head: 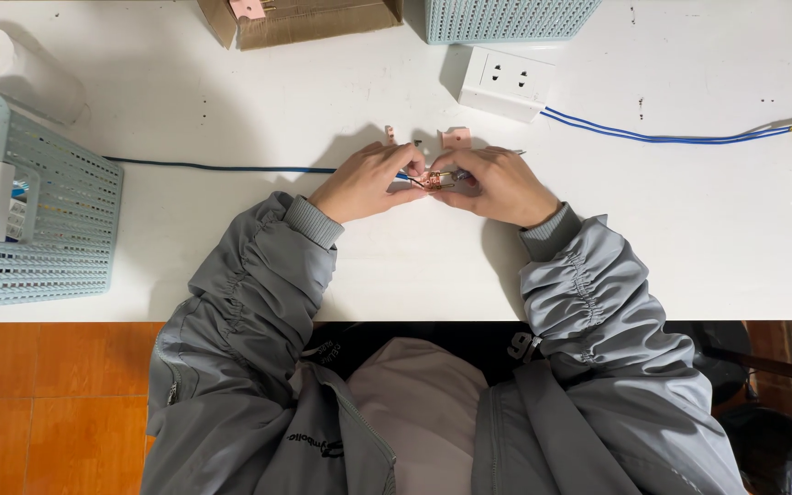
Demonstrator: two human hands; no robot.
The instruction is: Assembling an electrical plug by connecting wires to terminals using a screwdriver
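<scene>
Your left hand point(367, 181) and right hand point(499, 185) met at the middle of the white table point(231, 101), fingers pinched together on a small copper-coloured part point(437, 179) joined to a blue wire point(222, 167). A white socket point(506, 82) lay just beyond.

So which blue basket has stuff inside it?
The blue basket at the left edge of the table: packets show inside it. The other basket, at the top beside the white socket, is cut off, so its inside can't be seen.
</scene>
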